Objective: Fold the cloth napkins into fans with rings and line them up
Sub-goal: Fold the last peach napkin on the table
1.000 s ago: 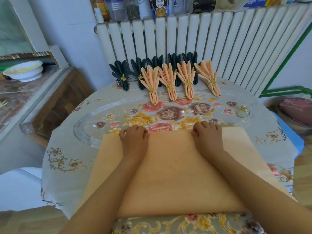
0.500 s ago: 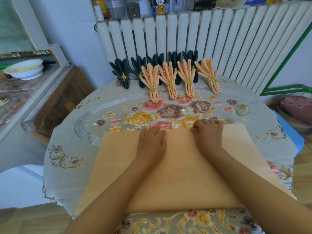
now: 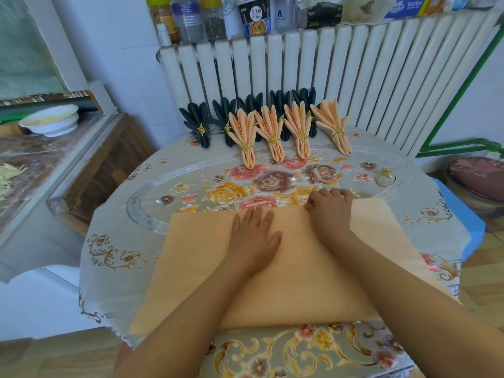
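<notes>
A large peach napkin (image 3: 191, 257) lies flat on the near part of the round table. My left hand (image 3: 253, 238) presses flat on it with straight fingers, near its far edge. My right hand (image 3: 331, 208) rests on the far edge with curled fingers that grip the edge. At the back of the table stand several dark fan napkins (image 3: 197, 124) and, in front of them, several peach fan napkins (image 3: 245, 135), each with a gold ring. A loose gold ring (image 3: 385, 178) lies to the right.
The table carries a floral plastic cover (image 3: 261, 184). A white radiator (image 3: 300, 72) stands behind it, with bottles and boxes on top. A counter with a white bowl (image 3: 50, 121) is at the left. A red cushioned stool (image 3: 480, 178) is at the right.
My left hand slid right along the napkin's far edge toward my right hand and opened flat. The right hand stayed on the edge. The view shifted slightly.
</notes>
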Tool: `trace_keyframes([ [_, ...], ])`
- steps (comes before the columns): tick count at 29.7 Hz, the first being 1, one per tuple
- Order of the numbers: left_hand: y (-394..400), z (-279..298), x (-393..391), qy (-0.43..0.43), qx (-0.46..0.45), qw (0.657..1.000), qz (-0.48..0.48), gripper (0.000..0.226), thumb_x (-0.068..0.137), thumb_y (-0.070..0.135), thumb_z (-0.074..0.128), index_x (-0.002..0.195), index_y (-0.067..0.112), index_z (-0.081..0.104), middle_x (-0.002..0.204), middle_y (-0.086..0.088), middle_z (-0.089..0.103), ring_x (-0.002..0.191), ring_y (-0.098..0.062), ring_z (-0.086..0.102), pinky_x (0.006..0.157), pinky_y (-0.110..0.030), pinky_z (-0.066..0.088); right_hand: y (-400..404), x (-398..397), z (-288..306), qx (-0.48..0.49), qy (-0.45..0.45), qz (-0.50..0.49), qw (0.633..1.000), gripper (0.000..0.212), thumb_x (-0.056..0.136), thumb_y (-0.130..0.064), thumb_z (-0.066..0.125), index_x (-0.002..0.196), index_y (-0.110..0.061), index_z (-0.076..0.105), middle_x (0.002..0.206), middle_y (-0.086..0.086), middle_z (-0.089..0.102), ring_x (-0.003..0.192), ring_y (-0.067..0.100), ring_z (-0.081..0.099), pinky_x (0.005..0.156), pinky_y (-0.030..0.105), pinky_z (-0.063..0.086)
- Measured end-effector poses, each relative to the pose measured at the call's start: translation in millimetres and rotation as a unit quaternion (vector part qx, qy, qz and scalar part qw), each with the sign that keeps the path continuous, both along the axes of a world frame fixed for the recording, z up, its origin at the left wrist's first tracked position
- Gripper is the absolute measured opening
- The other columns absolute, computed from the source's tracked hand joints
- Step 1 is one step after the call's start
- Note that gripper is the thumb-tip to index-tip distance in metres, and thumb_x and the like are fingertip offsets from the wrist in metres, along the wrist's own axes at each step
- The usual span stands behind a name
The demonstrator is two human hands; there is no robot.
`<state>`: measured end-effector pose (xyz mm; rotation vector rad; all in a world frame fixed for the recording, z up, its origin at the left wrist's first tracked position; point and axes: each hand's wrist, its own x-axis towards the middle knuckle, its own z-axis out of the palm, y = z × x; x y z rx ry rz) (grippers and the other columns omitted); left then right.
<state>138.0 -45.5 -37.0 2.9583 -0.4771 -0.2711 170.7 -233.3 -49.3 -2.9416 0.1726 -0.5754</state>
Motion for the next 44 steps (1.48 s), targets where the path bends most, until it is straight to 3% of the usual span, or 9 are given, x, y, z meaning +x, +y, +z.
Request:
trace_keyframes([
  [6,-10.2,-2.8,-32.2,0.01,-0.002,1.0,-0.001,0.072,0.09,0.056,0.01,0.154,0.025,0.001,0.161,-0.003,-0.01,0.147,-0.02,-0.014,0.118,-0.043,-0.012,2.4,1.0,4.8,-0.029,0.0,0.006,1.0,0.009,0.078,-0.011,0.071,0.07,-0.007,0.067,0.068,0.009,0.065,0.076,0.033,0.055,0.088,0.04,0.022],
  [10,-7.9,-7.1,-38.3,-0.004,0.003,1.0,0.008,0.077,0.082,0.058,0.003,0.153,0.028,-0.002,0.16,-0.001,-0.011,0.147,-0.018,-0.016,0.118,-0.042,-0.012,18.4,-18.5,16.7,-0.004,0.057,0.017,0.998,0.024,0.096,-0.02,0.045,0.11,-0.013,0.063,0.113,0.007,0.064,0.114,0.029,0.046,0.105,0.038,0.016],
  [14,-6.8,-8.0,-35.5,-0.031,-0.003,1.0,0.007,0.069,0.091,0.057,0.008,0.153,0.029,0.002,0.161,-0.001,-0.007,0.147,-0.018,-0.011,0.119,-0.042,-0.009,50.9,-83.9,16.5,0.085,0.121,0.073,0.986,0.047,0.1,-0.032,0.023,0.142,-0.019,0.037,0.149,0.001,0.036,0.141,0.02,0.022,0.113,0.032,0.01],
  [18,-6.3,-9.2,-37.4,-0.037,0.012,0.999,0.01,0.063,0.098,0.052,0.019,0.154,0.027,0.0,0.161,-0.001,-0.008,0.148,-0.018,-0.01,0.119,-0.042,-0.007,25.2,-135.6,-0.1,0.032,0.192,0.09,0.977,0.081,0.076,-0.053,-0.017,0.151,-0.034,0.007,0.159,-0.008,0.004,0.146,0.013,-0.001,0.116,0.033,-0.004],
  [27,-9.0,-6.4,-38.1,-0.021,0.012,1.0,0.01,0.061,0.099,0.051,0.017,0.154,0.028,0.001,0.161,-0.004,-0.008,0.148,-0.02,-0.01,0.119,-0.042,-0.006,-71.0,-146.2,4.5,0.021,0.239,-0.053,0.969,0.054,0.099,-0.046,0.008,0.151,-0.032,-0.004,0.159,-0.004,-0.006,0.145,0.016,-0.01,0.118,0.039,-0.007],
  [31,-37.4,10.9,-65.5,-0.086,0.037,0.996,0.013,0.046,0.098,0.036,0.029,0.14,0.019,0.04,0.146,-0.012,0.035,0.131,-0.031,0.032,0.104,-0.04,0.028,-18.7,-128.0,19.0,0.044,0.193,0.015,0.98,0.051,0.102,-0.031,0.016,0.152,-0.022,0.01,0.159,0.002,0.003,0.146,0.019,-0.003,0.118,0.037,-0.005],
  [33,-52.5,10.8,-84.5,-0.09,0.0,0.996,0.021,0.056,0.091,0.037,0.017,0.134,0.016,0.045,0.139,-0.007,0.042,0.125,-0.029,0.037,0.1,-0.039,0.031,11.0,-124.2,16.7,0.07,0.188,0.077,0.977,0.05,0.102,-0.03,0.018,0.151,-0.023,0.013,0.159,0.0,0.007,0.146,0.016,0.001,0.117,0.033,-0.002],
  [37,-18.4,-2.1,-88.4,-0.014,-0.018,0.999,0.034,0.059,0.097,0.048,0.01,0.153,0.031,0.007,0.161,0.001,-0.002,0.148,-0.02,-0.005,0.119,-0.043,-0.005,11.8,-124.3,1.2,0.04,0.179,0.064,0.981,0.051,0.102,-0.037,0.014,0.152,-0.028,0.008,0.159,-0.005,0.004,0.146,0.012,-0.002,0.118,0.032,-0.002],
  [44,101.5,-4.3,-81.9,-0.009,0.032,0.993,0.115,0.063,0.094,0.064,0.011,0.151,0.04,-0.005,0.159,0.007,-0.013,0.147,-0.017,-0.013,0.118,-0.045,-0.008,17.9,-125.5,-1.5,0.029,0.185,0.069,0.98,0.05,0.101,-0.038,0.013,0.151,-0.031,0.008,0.159,-0.007,0.005,0.146,0.011,-0.001,0.118,0.032,-0.002],
])
